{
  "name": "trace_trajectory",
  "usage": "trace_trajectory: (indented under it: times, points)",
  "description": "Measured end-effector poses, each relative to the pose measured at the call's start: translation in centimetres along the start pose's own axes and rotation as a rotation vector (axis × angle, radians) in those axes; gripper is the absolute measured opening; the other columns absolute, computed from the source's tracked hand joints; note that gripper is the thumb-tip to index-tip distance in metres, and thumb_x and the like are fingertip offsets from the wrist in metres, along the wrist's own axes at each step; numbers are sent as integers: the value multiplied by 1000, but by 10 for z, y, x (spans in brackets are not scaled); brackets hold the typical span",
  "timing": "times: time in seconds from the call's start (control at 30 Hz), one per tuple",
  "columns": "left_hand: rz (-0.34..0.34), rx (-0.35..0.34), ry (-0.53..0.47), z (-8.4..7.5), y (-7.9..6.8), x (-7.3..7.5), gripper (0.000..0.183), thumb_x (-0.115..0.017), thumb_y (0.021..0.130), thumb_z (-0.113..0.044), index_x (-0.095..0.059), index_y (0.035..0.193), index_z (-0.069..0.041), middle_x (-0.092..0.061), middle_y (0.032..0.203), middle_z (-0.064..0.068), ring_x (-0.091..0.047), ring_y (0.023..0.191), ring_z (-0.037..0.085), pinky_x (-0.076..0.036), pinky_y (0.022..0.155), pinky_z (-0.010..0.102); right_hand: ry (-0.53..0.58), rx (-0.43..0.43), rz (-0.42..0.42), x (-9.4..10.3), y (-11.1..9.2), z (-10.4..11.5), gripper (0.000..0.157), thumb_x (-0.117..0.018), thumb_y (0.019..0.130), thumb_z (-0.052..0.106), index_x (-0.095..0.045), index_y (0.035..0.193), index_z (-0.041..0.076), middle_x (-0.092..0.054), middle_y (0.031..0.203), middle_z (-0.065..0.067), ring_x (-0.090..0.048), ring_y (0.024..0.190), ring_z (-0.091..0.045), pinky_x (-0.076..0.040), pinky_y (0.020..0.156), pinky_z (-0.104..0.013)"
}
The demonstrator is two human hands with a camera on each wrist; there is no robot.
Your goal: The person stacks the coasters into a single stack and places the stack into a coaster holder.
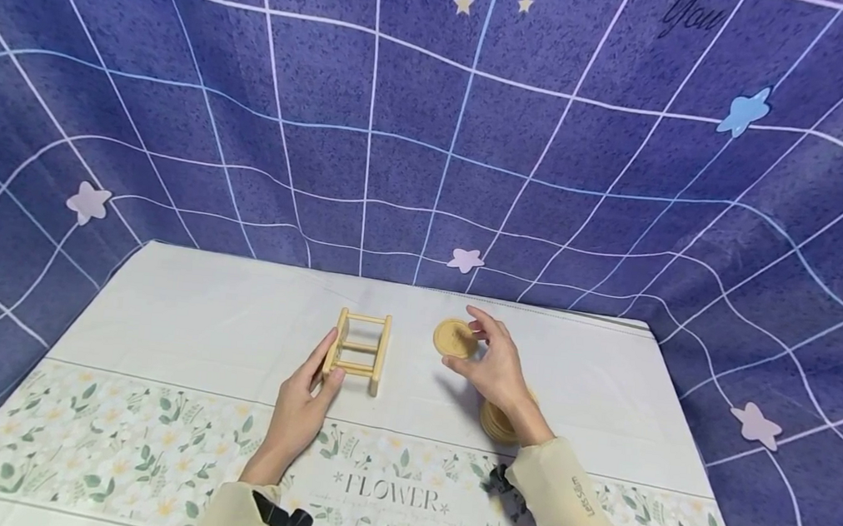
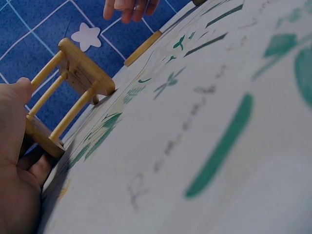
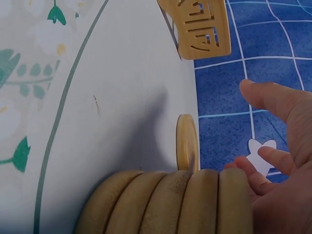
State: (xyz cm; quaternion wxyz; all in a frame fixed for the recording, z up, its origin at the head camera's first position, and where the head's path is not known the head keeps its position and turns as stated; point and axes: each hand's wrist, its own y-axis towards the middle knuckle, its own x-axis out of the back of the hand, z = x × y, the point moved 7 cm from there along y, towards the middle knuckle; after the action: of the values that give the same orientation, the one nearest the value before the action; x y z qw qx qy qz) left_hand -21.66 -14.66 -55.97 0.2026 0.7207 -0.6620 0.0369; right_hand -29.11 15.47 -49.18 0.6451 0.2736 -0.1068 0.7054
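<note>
My left hand (image 1: 303,407) grips the near left side of a small wooden coaster rack (image 1: 381,351), its thumb and fingers on either side of the panel. In the right wrist view the rack (image 3: 204,31) shows carved slots in its side. A round wooden coaster (image 1: 454,338) lies flat on the table to the right of the rack. My right hand (image 1: 495,370) hovers over its right edge with fingers and thumb spread. The right wrist view shows a gap between this hand (image 3: 287,141) and the coaster (image 3: 184,141). A stack of coasters (image 1: 498,424) sits under my right wrist, partly hidden.
The table carries a white cloth (image 1: 221,321) with a floral band and the word FLOWER. Behind it hangs a blue curtain (image 1: 401,153) with a line grid and stars. The stack (image 3: 161,204) fills the bottom of the right wrist view.
</note>
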Motion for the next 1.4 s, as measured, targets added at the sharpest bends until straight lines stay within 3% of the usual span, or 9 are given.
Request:
trace_trajectory:
  times: [0.53,1.4]
  points:
    - [0,6,-3,0,-1,0,63,-61,117,-24,-38,175,-24,-40,177,7,-41,162,32,-29,124,5,-17,-53,30,-1,5,-5,94,-97,80,3,-51,162,3,-62,139,-29,-63,130,-46,-51,118,-63]
    - [-5,-23,-20,-5,-1,1,63,-63,116,-21,-40,174,-24,-41,176,8,-41,161,32,-30,123,6,-76,-66,34,-1,14,-11,96,-97,80,7,-51,163,4,-61,141,-29,-64,127,-44,-54,113,-60]
